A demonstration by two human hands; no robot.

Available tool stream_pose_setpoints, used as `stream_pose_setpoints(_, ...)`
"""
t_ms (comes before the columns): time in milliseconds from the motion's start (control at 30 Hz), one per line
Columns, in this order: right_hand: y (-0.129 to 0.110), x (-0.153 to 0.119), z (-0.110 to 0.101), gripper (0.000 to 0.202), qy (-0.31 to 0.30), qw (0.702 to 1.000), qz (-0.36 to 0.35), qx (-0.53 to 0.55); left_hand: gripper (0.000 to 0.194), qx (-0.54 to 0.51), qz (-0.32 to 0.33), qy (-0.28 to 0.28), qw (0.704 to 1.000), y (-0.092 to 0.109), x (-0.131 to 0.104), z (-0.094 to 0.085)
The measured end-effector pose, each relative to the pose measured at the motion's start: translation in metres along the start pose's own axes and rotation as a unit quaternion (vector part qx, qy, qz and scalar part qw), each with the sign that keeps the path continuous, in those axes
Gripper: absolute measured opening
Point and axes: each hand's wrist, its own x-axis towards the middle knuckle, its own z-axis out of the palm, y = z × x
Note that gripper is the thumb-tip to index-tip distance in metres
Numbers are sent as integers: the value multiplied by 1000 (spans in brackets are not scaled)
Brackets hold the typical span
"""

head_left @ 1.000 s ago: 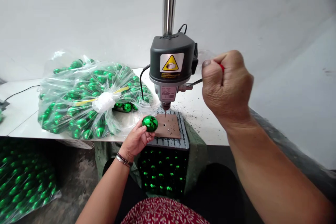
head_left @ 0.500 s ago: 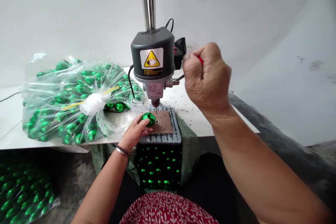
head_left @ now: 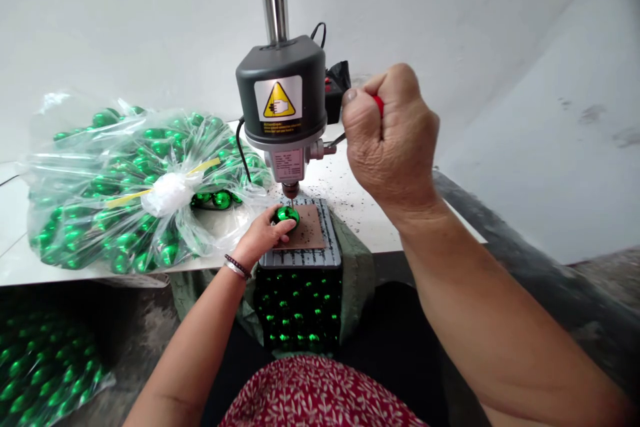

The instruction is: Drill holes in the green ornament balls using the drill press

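My left hand point(head_left: 265, 232) grips a shiny green ball point(head_left: 287, 215) and holds it over the brown board point(head_left: 311, 230) on the drill press base. Right above the ball is the thin drill bit point(head_left: 293, 201), its tip at or very near the ball's top; I cannot tell if it has entered. Closed in a fist, my right hand point(head_left: 393, 137) is wrapped round the red-knobbed lever point(head_left: 379, 105) at the right side of the drill press point(head_left: 280, 97). The lever's knob is mostly hidden by the fingers.
A clear plastic bag point(head_left: 170, 193) full of green balls lies on the white table point(head_left: 373, 217) at left. More bagged balls point(head_left: 45, 360) sit on the floor, lower left. An open green sack point(head_left: 357, 280) holding green balls hangs below the base. Dark shavings litter the table.
My left hand has brought the green ball slightly right, under the drill bit and over the hole in the board. My right hand stays on the lever. The whole view has shifted a little.
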Motion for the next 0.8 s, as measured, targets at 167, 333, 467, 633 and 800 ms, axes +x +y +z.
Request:
stream_pose_setpoints(167,-1,0,0,25,7,1000,3,6,50,38,11,3,999,6,-1,0)
stream_pose_setpoints(333,0,0,1,24,4,1000,1,19,57,68,8,12,998,5,1,-3)
stream_pose_setpoints(467,-1,-1,0,26,7,1000,-8,30,51,66,17,-4,998,0,3,-6)
stream_pose_setpoints(633,-9,12,-2,22,-31,998,45,-14,52,47,22,4,999,-4,3,-6)
stream_pose_setpoints(800,-12,46,8,20,-97,988,86,-88,49,34,25,12,999,-6,4,-5)
